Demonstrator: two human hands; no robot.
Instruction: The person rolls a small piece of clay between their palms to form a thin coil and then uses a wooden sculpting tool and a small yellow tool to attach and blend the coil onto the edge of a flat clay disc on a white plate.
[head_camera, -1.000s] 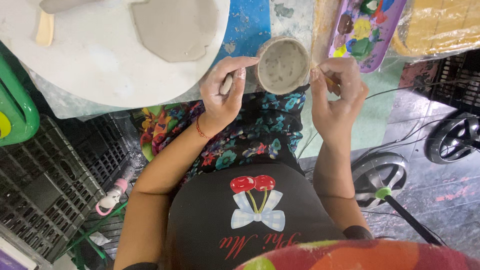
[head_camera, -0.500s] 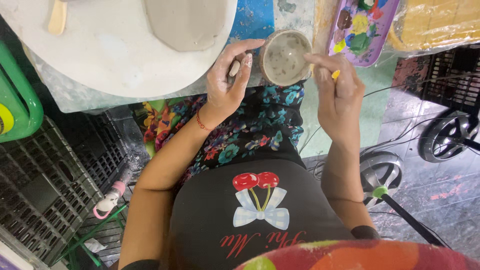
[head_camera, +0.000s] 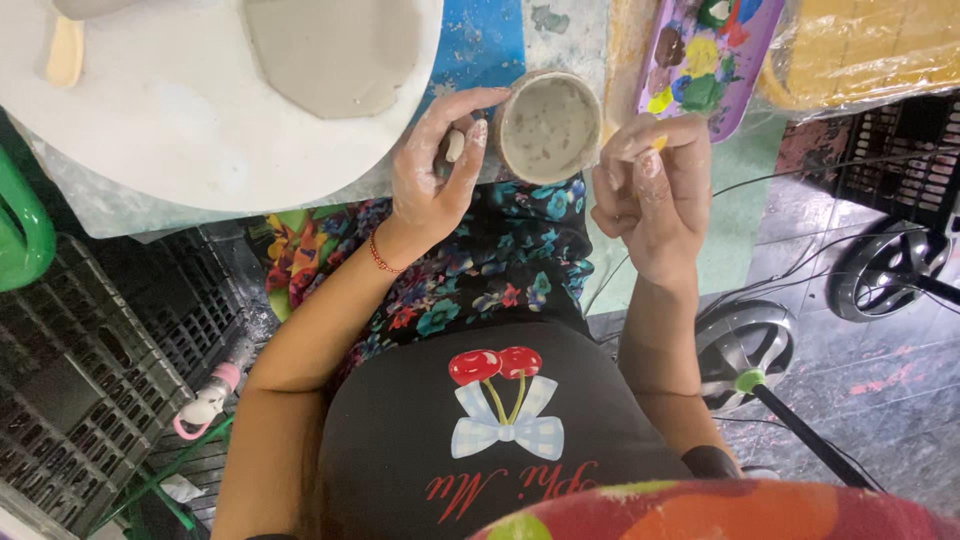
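Head view caught it: clay-dusted left hand (head_camera: 432, 180) pinched a small pale lump of clay (head_camera: 455, 146) beside the round grey clay cup (head_camera: 548, 127) at the table's edge. Right hand (head_camera: 650, 185), fingers closed round a thin yellow-tipped tool (head_camera: 659, 143), hovered near. One nudge could have tipped that cup off.

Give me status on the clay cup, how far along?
Done: the clay cup is formed, with walls and a round rim. In hand: the left hand steadies its side; the right hand pinches a small yellow tool beside the rim. Left: a flat clay slab lies on the white board.
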